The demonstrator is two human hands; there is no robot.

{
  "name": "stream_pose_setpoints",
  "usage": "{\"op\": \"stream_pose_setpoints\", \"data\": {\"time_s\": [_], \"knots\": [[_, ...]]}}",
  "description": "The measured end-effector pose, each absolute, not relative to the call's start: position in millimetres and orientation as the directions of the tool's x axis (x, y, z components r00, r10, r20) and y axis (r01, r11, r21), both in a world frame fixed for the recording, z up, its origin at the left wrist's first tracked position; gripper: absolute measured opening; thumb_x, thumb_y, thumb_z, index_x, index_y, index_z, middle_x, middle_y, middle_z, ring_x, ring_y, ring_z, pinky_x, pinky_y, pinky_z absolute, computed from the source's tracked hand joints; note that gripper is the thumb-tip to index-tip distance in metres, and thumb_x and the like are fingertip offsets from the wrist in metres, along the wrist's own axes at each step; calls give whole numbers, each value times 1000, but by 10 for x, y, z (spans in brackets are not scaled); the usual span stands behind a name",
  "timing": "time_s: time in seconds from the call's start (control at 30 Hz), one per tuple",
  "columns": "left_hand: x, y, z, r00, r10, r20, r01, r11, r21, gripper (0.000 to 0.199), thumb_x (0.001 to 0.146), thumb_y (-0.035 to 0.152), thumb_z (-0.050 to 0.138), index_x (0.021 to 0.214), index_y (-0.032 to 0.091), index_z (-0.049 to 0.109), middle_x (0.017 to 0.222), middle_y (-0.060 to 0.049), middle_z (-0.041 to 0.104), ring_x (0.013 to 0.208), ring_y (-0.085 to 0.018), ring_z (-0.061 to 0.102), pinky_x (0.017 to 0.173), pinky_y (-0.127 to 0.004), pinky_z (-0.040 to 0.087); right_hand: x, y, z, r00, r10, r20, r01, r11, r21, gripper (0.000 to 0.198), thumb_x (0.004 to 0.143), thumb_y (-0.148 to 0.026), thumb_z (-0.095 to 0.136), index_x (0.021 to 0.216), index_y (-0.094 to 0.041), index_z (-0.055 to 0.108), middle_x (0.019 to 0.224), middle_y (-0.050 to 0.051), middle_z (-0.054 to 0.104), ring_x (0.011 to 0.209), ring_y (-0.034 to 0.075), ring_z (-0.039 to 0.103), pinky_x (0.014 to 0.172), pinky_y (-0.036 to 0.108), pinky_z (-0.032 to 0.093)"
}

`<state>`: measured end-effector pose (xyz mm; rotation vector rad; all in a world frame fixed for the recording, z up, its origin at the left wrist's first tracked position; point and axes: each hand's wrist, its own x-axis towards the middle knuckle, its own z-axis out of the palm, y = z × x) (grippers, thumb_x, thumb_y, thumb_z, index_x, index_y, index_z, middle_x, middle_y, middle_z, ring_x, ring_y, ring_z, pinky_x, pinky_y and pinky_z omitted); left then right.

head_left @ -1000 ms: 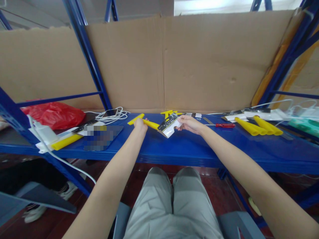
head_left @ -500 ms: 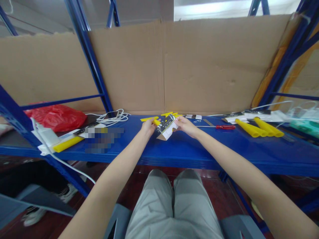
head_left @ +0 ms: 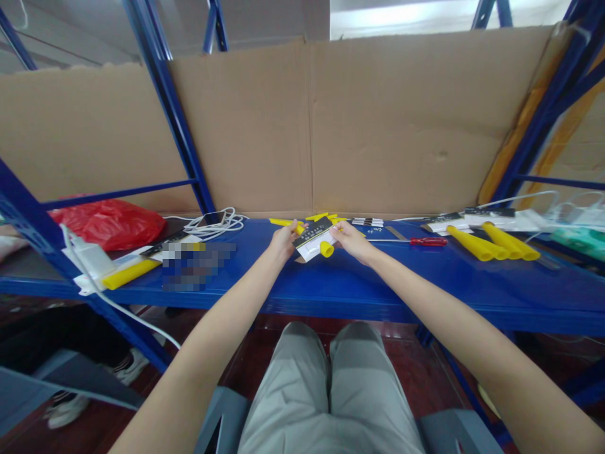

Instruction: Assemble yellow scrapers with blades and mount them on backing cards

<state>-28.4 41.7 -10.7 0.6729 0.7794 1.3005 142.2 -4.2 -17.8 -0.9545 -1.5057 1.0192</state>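
Between my hands, above the blue shelf, is a black-and-white printed cardboard sleeve (head_left: 312, 236). The round end of a yellow handle (head_left: 326, 250) pokes out through its white part, towards me. The left edge of the sleeve is pinched in my left hand (head_left: 282, 241), with some yellow showing by the fingertips. My right hand (head_left: 350, 239) grips the right side, near the handle; its fingertips are partly hidden behind the card. More yellow pieces (head_left: 317, 216) lie on the shelf just behind the sleeve.
A red screwdriver (head_left: 428, 241) lies right of my hands, with several yellow handles (head_left: 491, 243) beyond it. At the left are a coiled white cable (head_left: 222, 222), a red plastic bag (head_left: 111, 221) and a yellow tube-like handle (head_left: 131, 275). Cardboard (head_left: 378, 126) walls off the back.
The sleeve has been turned in my hands, so its printed face now faces up and the yellow handle end shows on the right. Both hands still hold it.
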Motion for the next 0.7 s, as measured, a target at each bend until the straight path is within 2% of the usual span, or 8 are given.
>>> {"op": "stream_pose_setpoints", "data": {"time_s": [0.07, 0.13, 0.27, 0.37, 0.47, 0.57, 0.67, 0.7], "knots": [[-249, 367, -78, 150, 978, -147, -505, 204, 838, 15, 87, 16, 54, 94, 6, 61, 68, -9, 66, 53, -16, 62, 62, -31, 54, 1430, -9, -198, -127, 934, 333, 99, 346, -933, 12, 88, -23, 47, 78, -22, 41, 75, -2, 56, 73, 14, 59, 77, 35, 50], [-226, 332, -58, 193, 975, -113, -488, 195, 851, 15, 85, 16, 54, 92, 6, 63, 69, -9, 67, 55, -17, 64, 63, -31, 54, 1447, 26, -211, -92, 931, 353, 134, 363, -922, 11, 88, -24, 47, 78, -23, 40, 75, -2, 56, 72, 14, 58, 77, 35, 50], [-202, 287, -52, 183, 981, -63, -485, 146, 862, 16, 85, 23, 54, 86, 10, 64, 72, -8, 69, 60, -18, 66, 63, -30, 54, 1490, 88, -227, -29, 918, 397, 179, 395, -901, 13, 87, -27, 47, 77, -23, 39, 75, -2, 55, 72, 15, 57, 76, 35, 49], [-159, 237, -46, 178, 984, -27, -437, 104, 893, 13, 82, 21, 56, 79, 11, 64, 68, -6, 68, 55, -15, 63, 58, -25, 51, 1507, 122, -246, -44, 908, 417, 167, 419, -893, 14, 87, -29, 47, 77, -24, 38, 75, -2, 56, 73, 15, 57, 74, 34, 50], [-118, 200, -35, 191, 982, 8, -407, 72, 911, 22, 84, 28, 52, 75, 11, 64, 65, -7, 68, 53, -15, 62, 54, -25, 49, 1515, 150, -266, -46, 901, 432, 148, 434, -889, 15, 86, -29, 47, 77, -24, 37, 75, -2, 56, 72, 15, 58, 72, 33, 50], [-126, 225, -44, 96, 995, 22, -374, 16, 927, 24, 82, 33, 54, 72, 13, 64, 67, -7, 68, 56, -16, 63, 57, -27, 49, 1529, 185, -286, -27, 893, 449, 156, 448, -880, 16, 86, -29, 48, 76, -24, 37, 74, -3, 55, 70, 14, 57, 71, 32, 50], [-167, 276, -71, -60, 995, 75, -299, -89, 950, 5, 71, 19, 61, 72, 15, 64, 66, -2, 67, 59, -15, 62, 61, -25, 48, 1551, 231, -310, -17, 887, 461, 169, 457, -873, 16, 86, -29, 47, 76, -24, 35, 70, -4, 53, 67, 13, 55, 68, 31, 49], [-178, 284, -77, -83, 991, 101, -264, -120, 957, 5, 67, 14, 62, 71, 16, 64, 66, -1, 67, 60, -14, 62, 62, -25, 47, 1559, 246, -319, -18, 887, 462, 172, 458, -872, 16, 86, -29, 47, 76, -24, 35, 69, -4, 53, 66, 14, 55, 68, 31, 49]]}}
